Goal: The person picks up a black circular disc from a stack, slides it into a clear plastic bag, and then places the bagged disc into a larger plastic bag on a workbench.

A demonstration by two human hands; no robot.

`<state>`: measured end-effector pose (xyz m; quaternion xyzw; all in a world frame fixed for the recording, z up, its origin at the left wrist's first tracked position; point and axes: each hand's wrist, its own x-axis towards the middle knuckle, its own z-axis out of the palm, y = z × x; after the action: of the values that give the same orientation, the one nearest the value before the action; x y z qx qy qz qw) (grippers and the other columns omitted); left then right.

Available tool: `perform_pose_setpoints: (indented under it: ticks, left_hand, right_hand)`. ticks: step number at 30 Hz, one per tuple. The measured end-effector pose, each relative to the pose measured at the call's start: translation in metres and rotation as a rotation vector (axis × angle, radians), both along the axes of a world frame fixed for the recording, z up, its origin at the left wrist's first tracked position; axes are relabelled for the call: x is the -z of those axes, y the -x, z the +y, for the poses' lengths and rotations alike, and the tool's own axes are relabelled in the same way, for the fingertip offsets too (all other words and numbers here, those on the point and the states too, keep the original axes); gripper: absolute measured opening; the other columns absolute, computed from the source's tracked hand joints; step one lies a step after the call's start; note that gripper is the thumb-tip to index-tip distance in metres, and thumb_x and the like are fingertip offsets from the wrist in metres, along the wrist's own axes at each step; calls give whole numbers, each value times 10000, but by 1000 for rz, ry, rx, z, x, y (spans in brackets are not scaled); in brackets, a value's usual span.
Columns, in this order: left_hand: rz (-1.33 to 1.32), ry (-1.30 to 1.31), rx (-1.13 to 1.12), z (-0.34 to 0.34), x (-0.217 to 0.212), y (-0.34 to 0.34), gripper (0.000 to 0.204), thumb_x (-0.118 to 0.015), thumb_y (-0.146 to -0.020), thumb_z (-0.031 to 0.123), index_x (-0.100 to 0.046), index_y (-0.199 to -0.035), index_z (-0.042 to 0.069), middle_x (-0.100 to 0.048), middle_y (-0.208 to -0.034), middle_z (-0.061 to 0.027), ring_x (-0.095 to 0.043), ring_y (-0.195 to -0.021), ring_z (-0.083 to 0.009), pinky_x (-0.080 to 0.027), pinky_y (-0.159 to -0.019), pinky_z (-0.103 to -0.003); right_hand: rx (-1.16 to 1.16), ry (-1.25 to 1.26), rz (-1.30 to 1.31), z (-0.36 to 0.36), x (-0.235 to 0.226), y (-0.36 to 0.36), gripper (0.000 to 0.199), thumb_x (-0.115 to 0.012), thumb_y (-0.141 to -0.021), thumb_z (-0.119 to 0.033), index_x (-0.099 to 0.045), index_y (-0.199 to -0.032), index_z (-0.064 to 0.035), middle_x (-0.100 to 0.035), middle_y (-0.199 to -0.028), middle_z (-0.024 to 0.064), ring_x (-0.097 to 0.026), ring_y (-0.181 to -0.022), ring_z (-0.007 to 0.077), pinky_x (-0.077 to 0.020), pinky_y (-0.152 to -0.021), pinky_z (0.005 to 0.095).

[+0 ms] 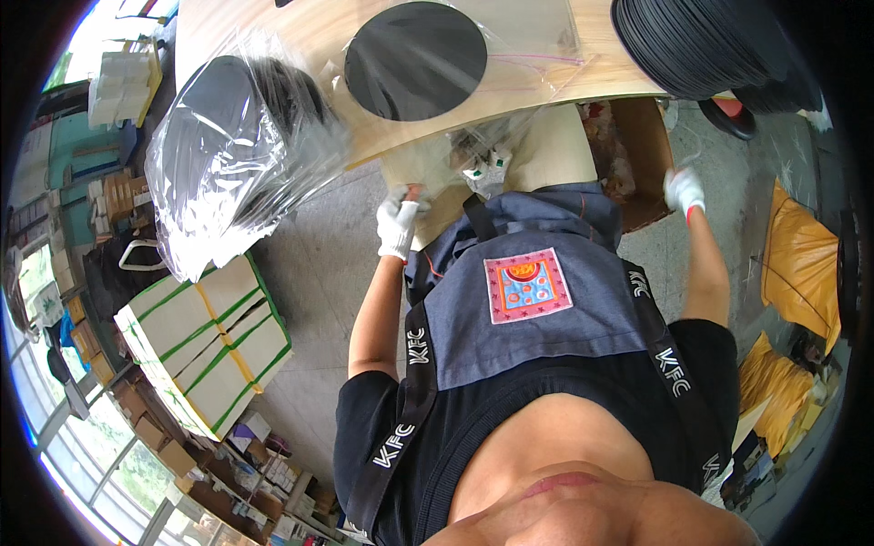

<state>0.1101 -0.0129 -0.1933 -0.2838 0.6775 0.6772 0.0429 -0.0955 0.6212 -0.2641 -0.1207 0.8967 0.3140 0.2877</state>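
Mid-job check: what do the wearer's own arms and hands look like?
The left hand and right hand both wear white gloves, with a narrow red edge at the wrist. The forearms are bare up to short, plain black sleeves. The right glove's fingers are blurred, so finer detail there is unclear.

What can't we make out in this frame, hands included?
All in the head view:
- Right hand: motion blur; can't tell whether it holds anything.
- Left hand: too small to tell whether it pinches anything.
- Black disc stack: cut off by the top edge.
- Clear plastic bag: glare and folds obscure how many black pieces are inside.
- Cardboard box: partly hidden by table and apron.
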Motion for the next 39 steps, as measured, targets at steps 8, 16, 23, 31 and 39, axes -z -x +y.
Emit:
perform_pose_setpoints:
  ticks: [8,16,23,31,39]
  left_hand:
    - [678,1552,425,-5,-25,53,438,-719,-629,121,-660,-1059,176,-623,-1128,-59,-528,-1132,-289,-389,-952,-537]
    - [657,1303,498,-14,-33,37,297,-720,-673,108,-699,-967,140,-651,-1156,-40,-563,-1149,-264,-344,-1043,-474]
    - [573,1068,433,-20,-42,4,277,-641,-770,144,-704,-1040,134,-667,-1115,-41,-590,-1105,-249,-351,-1070,-468]
    - [162,471,-156,-19,-30,27,314,-531,-923,286,-677,-860,15,-571,-669,-31,-482,-636,-119,-411,-617,-286]
    - [-37,245,-477,-12,10,45,284,-619,-864,271,-640,-774,3,-553,-664,-4,-458,-619,-117,-394,-598,-303]
  right_hand:
    - [-248,1064,178,-288,-156,0,371,-542,-890,-443,-634,-1044,-118,-668,-877,129,-636,-874,331,-503,-779,418]
    - [-873,1133,-19,-371,-145,30,822,-820,-574,-378,-522,-1273,-65,-462,-1390,129,-425,-1291,299,-304,-1101,466]
    - [-599,1139,29,-350,-131,41,245,-642,-781,-286,-661,-986,-153,-662,-1043,86,-611,-986,280,-495,-838,377]
    - [-18,1301,-91,-373,-140,59,338,-500,-885,-444,-625,-916,-132,-673,-931,100,-614,-939,326,-464,-768,430]
    - [-92,1141,514,-393,-92,45,310,-573,-891,-371,-525,-1124,-172,-658,-718,83,-640,-640,328,-476,-546,475]
